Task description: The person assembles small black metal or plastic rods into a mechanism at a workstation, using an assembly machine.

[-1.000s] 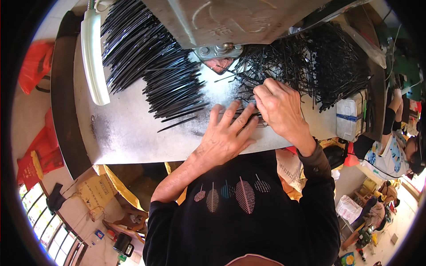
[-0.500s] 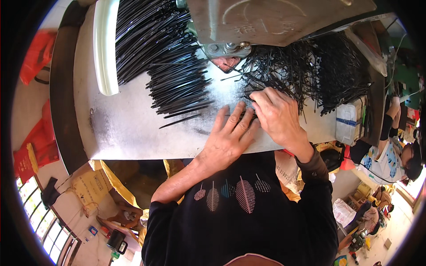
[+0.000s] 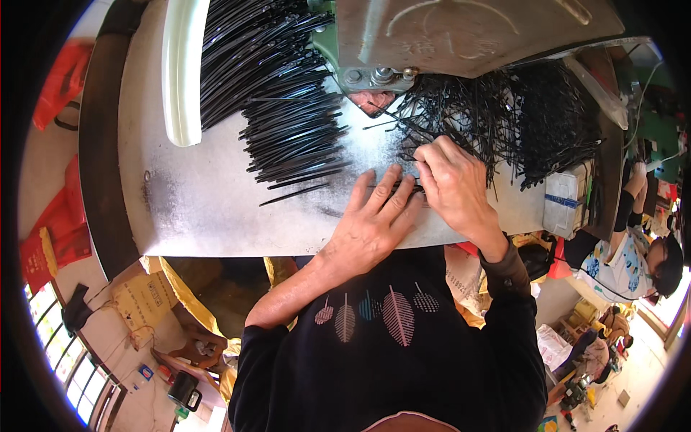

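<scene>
— The left hand (image 3: 378, 219), how do you have it?
— Palm down, fingers spread and pointing away from the body, their tips over a few black strips (image 3: 417, 189) on the table (image 3: 216, 209). The forearm slants in from the lower left.
— And the right hand (image 3: 457, 189)?
— Just beside those fingertips, back of the hand up, fingers curled toward the thumb. I can't tell from here whether it pinches a strip.
— What's around them?
— I see a tangled pile (image 3: 547, 119) beyond the right hand, and a neater stack (image 3: 295, 140) to the left, one loose strip (image 3: 294, 194) at its near edge.
— Anything in the way?
— The machine (image 3: 475, 36) overhangs the table past the hands, hiding part of the pile from me. A lamp (image 3: 182, 79) borders the stack's left; a box (image 3: 565, 201) sits near the pile.
</scene>
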A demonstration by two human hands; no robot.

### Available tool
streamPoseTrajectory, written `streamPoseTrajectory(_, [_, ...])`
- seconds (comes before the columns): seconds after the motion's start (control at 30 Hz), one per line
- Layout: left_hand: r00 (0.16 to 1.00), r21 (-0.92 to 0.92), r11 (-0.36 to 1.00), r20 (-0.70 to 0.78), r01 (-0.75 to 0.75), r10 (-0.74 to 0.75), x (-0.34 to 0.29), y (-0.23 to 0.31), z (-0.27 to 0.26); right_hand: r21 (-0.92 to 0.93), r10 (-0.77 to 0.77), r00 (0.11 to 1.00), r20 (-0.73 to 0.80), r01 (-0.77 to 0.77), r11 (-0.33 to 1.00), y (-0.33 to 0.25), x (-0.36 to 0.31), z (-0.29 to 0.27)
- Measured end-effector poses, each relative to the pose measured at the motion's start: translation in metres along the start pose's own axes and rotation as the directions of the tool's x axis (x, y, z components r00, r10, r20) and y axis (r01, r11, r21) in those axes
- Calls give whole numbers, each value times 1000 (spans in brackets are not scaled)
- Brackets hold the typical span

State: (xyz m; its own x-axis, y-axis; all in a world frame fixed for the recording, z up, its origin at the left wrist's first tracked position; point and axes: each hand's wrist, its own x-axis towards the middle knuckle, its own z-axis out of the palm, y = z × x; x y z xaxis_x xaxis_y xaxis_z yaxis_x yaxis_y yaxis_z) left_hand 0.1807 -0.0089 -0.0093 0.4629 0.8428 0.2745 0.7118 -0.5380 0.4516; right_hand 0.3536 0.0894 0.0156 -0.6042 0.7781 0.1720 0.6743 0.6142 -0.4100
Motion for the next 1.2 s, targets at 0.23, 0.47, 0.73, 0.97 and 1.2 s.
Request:
streamPoseTrajectory(0.23, [1000, -7, 1000, -8, 8, -9, 1, 0, -1, -187, -120, 988, 100, 137, 973, -6, 2, -7])
streamPoseTrajectory(0.47, [1000, 1, 1000, -10, 13, -13, 1, 0, -3, -80, -134, 975, 176, 150, 985, 16, 12, -21])
streamPoseTrajectory(0.73, [939, -342, 928, -244, 150, -242, 13, 3, -15, 721, 243, 920, -306, 58, 690, -8, -27, -10])
streamPoseTrajectory(0.97, [921, -444, 885, -270, 140, -281, 23, -3, -6, 958, 362, 919, -157, 52, 282, -21, -47, 15])
streamPoseTrajectory(1.2, [922, -78, 973, -310, 216, -230, 6, -15, -22, 365, 176, 955, -241, -79, 927, 4, -43, -6])
